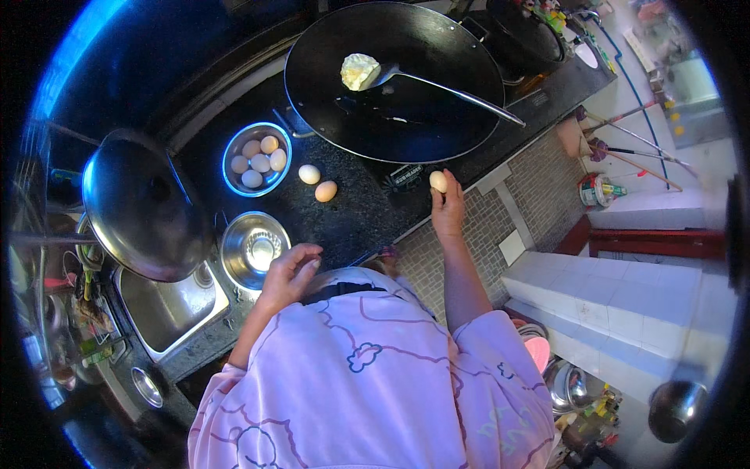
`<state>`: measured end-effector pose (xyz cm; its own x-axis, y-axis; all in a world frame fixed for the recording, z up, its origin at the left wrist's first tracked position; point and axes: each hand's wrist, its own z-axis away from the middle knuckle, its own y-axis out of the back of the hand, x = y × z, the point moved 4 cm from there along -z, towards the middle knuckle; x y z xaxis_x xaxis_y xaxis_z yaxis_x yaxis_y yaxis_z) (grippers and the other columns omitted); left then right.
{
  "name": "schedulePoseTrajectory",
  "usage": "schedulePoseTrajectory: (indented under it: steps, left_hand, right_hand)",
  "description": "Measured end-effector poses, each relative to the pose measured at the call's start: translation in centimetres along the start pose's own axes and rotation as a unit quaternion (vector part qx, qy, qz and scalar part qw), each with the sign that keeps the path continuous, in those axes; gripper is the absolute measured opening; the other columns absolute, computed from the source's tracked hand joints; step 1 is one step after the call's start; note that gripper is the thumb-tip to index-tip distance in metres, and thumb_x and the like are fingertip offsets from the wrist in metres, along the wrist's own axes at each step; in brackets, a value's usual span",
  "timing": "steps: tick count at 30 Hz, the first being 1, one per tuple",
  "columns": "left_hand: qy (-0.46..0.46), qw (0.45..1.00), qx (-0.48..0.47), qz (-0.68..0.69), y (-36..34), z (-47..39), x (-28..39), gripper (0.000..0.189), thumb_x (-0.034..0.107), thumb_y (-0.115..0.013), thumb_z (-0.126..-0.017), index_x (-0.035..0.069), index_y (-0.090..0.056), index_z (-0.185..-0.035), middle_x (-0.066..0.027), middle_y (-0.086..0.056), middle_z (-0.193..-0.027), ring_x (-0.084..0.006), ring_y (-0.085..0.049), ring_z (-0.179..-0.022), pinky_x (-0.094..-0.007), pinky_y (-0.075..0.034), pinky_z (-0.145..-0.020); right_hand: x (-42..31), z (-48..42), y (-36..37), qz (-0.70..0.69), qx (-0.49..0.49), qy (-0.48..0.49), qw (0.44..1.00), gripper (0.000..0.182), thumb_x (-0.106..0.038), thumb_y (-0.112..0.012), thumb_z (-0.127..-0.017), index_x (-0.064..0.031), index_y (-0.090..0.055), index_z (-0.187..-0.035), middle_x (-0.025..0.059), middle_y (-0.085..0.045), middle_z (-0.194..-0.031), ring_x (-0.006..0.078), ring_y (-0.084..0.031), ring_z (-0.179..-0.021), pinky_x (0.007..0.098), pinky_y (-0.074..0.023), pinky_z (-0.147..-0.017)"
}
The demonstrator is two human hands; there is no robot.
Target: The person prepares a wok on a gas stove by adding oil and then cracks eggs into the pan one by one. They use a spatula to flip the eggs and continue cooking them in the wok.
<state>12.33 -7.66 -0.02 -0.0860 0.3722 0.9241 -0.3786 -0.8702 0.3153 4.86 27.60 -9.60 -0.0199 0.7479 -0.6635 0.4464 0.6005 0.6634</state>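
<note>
My right hand (pixel 449 205) holds an egg (pixel 438 182) between thumb and fingers, just past the counter's front edge. My left hand (pixel 294 274) holds nothing, its fingers apart, beside an empty steel bowl (pixel 237 249). Two more eggs, one pale (pixel 309 174) and one browner (pixel 326 191), lie loose on the dark stone counter. Left of them, a second steel bowl (pixel 227 158) contains several eggs. Beyond stands a large black wok (pixel 433 138); in it a long-handled metal spatula (pixel 457 94) rests with its blade at a whitish lump (pixel 360 72), which looks like cooked egg or fat.
A large dark lid or pan (pixel 140 217) stands tilted by the steel sink (pixel 170 316) at left. A black pot (pixel 521 41) is beyond the wok at right. Mops (pixel 638 153) and a bucket (pixel 595 190) stand on the tiled floor side, near white tiled steps (pixel 603 293).
</note>
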Motion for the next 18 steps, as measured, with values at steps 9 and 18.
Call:
schedulePoseTrajectory:
  steps: [9,18]
  left_hand:
    - [0.036,0.999,-0.007,-0.016,-0.8,-0.7,1.0,0.023,0.005,-0.055,-0.090,-0.001,-0.057,-0.112,-0.0064,-0.062,-0.098,-0.0131,-0.059,-0.093,-0.0267,-0.046,-0.084]
    - [0.066,0.987,-0.053,0.139,-0.2,-1.8,2.4,0.024,0.011,-0.055,-0.092,0.003,-0.058,-0.114,-0.0073,-0.064,-0.098,-0.0148,-0.060,-0.093,-0.0273,-0.047,-0.085]
  right_hand:
    - [-1.2,-0.9,0.9,-0.035,0.021,0.013,0.999,0.050,-0.005,-0.063,-0.082,-0.0067,-0.047,-0.130,0.0199,-0.053,-0.113,0.0387,-0.054,-0.101,0.0426,-0.0459,-0.087]
    - [-3.1,0.2,2.8,-0.551,-0.089,-0.273,0.783,0.038,-0.009,-0.052,-0.094,-0.0066,-0.046,-0.132,0.0195,-0.055,-0.124,0.0243,-0.061,-0.100,0.0303,-0.0510,-0.083]
